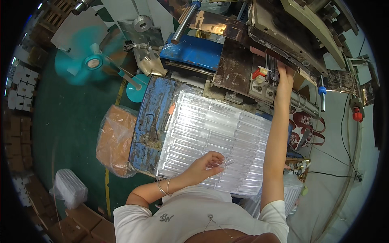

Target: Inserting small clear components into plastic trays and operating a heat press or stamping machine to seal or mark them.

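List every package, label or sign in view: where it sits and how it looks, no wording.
Clear plastic tray sheets: stacked on the worktable under the left hand, ribbed, see-through.
Bagged brown bundle: left of the table, orange-brown under clear film.
White bagged stack: floor, lower left.
Cardboard boxes: bottom left, brown.
Right hand: up at the machine, no package.

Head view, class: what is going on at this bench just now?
A person stands at a worn blue bench covered with rows of clear tubes. The left hand holds one small clear tube above the rows. The right hand is stretched out to the machine behind the bench, fingers at its edge. A teal fan stands to the left.
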Demonstrator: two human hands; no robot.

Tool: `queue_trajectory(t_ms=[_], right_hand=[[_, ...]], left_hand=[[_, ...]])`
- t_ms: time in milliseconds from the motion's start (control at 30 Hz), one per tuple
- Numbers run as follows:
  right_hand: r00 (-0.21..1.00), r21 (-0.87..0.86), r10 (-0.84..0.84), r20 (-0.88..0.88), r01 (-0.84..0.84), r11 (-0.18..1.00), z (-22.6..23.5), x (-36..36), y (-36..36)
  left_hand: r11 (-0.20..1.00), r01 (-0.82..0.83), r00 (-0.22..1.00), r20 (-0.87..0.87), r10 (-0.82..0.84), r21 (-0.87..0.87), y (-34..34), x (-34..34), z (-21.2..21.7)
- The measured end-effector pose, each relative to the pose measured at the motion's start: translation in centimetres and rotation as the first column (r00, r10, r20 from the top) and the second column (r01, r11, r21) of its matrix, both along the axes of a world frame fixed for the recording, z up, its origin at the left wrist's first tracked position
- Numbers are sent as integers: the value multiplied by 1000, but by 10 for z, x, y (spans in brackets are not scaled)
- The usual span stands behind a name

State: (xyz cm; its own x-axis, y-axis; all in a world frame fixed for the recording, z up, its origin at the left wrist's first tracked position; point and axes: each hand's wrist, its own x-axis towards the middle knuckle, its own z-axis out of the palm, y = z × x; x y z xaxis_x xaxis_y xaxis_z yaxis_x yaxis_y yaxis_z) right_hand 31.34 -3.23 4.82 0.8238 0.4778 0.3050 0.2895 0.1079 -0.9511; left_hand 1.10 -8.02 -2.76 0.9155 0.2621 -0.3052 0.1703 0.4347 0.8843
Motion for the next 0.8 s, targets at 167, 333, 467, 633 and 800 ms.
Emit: queue_trajectory(t_ms=[167, 333, 467, 633, 800], right_hand=[[1000, 4, 3, 0, -3, 1000, 0, 0, 0], [1000, -12, 1, 11, -1, 1000, 0, -2, 1], [996, -41, -49, 74, 52, 998, -5, 1, -2], [998, 100, -40, -43, 44, 994, -13, -2, -32], [959, -89, -104, 264, 131, 987, -38, -43, -90]], left_hand=[[999, 20, 1000, 1, -20, 31, 4, 3, 7], [999, 28, 1000, 3, -28, 18, 2, 2, 3], [973, -23, 1000, -9, 26, 232, 29, 16, 13], [731, -213, 976, 177, 127, 649, 68, 50, 29], [151, -219, 975, 222, -5, 964, 86, 81, -6]])
